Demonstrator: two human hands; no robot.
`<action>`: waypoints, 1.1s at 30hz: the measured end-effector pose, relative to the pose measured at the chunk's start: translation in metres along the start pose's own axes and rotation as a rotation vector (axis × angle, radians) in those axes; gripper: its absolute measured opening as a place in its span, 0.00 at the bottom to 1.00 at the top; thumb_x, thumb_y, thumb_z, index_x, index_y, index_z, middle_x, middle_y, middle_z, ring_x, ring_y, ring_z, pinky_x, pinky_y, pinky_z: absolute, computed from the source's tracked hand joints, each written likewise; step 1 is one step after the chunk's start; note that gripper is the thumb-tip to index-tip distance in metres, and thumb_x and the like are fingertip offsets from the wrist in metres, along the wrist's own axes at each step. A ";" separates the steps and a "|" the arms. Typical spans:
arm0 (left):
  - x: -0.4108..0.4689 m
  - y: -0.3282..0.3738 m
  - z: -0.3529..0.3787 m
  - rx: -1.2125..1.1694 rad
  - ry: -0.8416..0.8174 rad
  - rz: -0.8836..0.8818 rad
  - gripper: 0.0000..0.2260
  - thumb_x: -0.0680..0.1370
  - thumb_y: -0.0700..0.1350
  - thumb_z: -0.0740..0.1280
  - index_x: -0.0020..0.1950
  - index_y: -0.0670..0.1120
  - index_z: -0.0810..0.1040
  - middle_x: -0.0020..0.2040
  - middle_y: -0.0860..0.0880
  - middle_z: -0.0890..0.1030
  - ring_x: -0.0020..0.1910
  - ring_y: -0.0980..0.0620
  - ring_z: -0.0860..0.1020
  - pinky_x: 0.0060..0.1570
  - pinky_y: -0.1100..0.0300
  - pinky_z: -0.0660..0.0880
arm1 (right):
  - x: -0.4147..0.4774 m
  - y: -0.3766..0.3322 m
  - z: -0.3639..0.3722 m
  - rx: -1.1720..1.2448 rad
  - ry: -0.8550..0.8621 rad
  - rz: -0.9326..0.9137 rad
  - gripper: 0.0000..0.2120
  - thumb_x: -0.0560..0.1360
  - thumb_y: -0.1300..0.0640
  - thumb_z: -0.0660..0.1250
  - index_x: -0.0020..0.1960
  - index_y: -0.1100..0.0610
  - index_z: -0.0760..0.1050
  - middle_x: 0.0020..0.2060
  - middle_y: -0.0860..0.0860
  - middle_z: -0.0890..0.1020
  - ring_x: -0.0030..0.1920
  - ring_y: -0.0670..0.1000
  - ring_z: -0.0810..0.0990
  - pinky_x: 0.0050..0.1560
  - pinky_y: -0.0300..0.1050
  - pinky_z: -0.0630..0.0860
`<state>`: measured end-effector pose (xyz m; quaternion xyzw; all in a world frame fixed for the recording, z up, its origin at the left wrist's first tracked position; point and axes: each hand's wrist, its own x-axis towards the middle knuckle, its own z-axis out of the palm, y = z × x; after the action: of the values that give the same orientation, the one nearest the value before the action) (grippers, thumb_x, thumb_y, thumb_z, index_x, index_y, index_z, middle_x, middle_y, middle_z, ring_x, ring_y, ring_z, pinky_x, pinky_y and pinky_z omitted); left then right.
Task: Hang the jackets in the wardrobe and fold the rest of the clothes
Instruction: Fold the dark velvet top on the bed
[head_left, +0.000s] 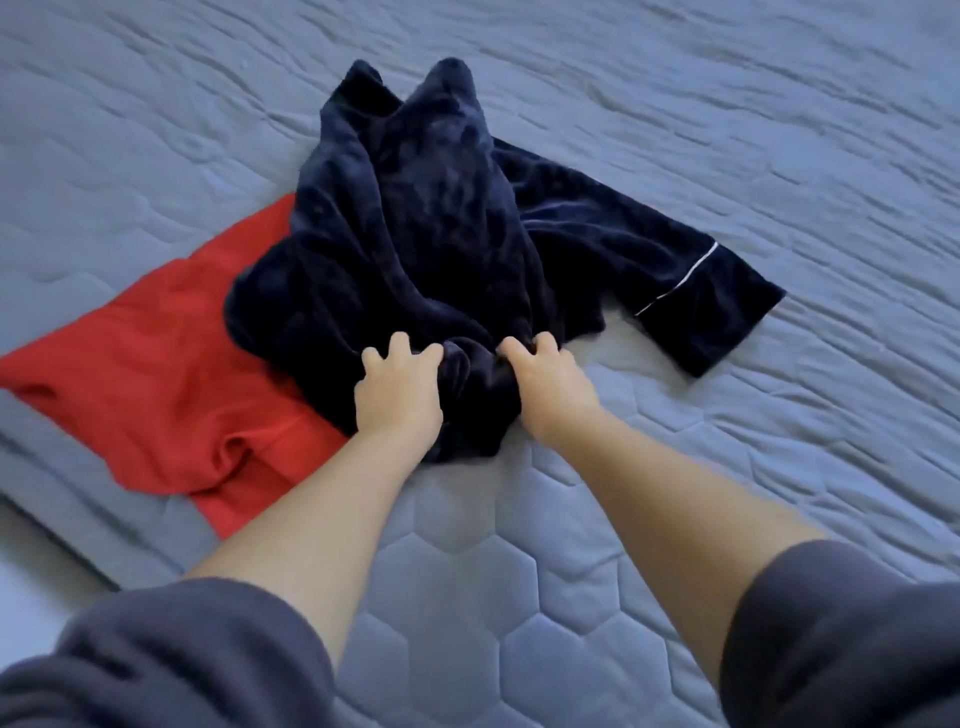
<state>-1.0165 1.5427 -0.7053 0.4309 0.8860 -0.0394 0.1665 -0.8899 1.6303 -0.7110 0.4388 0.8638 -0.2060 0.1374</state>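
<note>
The left hand is gripping the near edge of the navy top, its fingers curling down into the plush fabric. The right hand is doing the same just beside it, its fingers digging into a bunched fold. Both hands are clamping the cloth, and a ridge of it is rising between them.

The navy top is lying crumpled on the bed, near the middle of the view, its body heaping up and running away from the person. Its sleeve is stretching flat to the right, and a thin line of white piping is crossing it near the end.

The top's left side is overlapping a red garment, which is spreading flat on the bed to the left, its near edge puckering into a fold.

The bed is wearing a blue-grey quilted cover, stitched in hexagons near the person and in wavy lines farther off. The person's grey sleeves are showing at the bottom corners.
</note>
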 end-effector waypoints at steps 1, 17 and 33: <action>-0.004 0.001 -0.005 0.017 0.036 0.042 0.21 0.73 0.36 0.66 0.63 0.53 0.70 0.61 0.49 0.68 0.57 0.43 0.67 0.39 0.56 0.66 | -0.008 0.003 -0.002 0.038 0.012 0.001 0.25 0.72 0.68 0.63 0.64 0.50 0.62 0.56 0.55 0.66 0.47 0.57 0.70 0.38 0.46 0.66; -0.218 0.108 -0.117 0.189 -0.234 0.500 0.12 0.75 0.41 0.60 0.55 0.52 0.75 0.54 0.48 0.80 0.55 0.44 0.78 0.42 0.55 0.68 | -0.287 0.108 -0.117 0.153 -0.241 0.112 0.04 0.71 0.54 0.60 0.44 0.53 0.69 0.39 0.51 0.76 0.40 0.56 0.74 0.34 0.45 0.66; -0.504 0.258 -0.507 -0.103 0.156 0.755 0.11 0.76 0.62 0.61 0.50 0.58 0.78 0.48 0.50 0.81 0.50 0.46 0.79 0.44 0.55 0.72 | -0.642 0.199 -0.507 0.258 0.448 0.074 0.08 0.75 0.57 0.64 0.52 0.58 0.78 0.48 0.55 0.79 0.51 0.55 0.78 0.47 0.46 0.72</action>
<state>-0.6592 1.4337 -0.0435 0.7197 0.6757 0.1019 0.1228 -0.3862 1.5271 -0.0445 0.5187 0.8226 -0.2071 -0.1068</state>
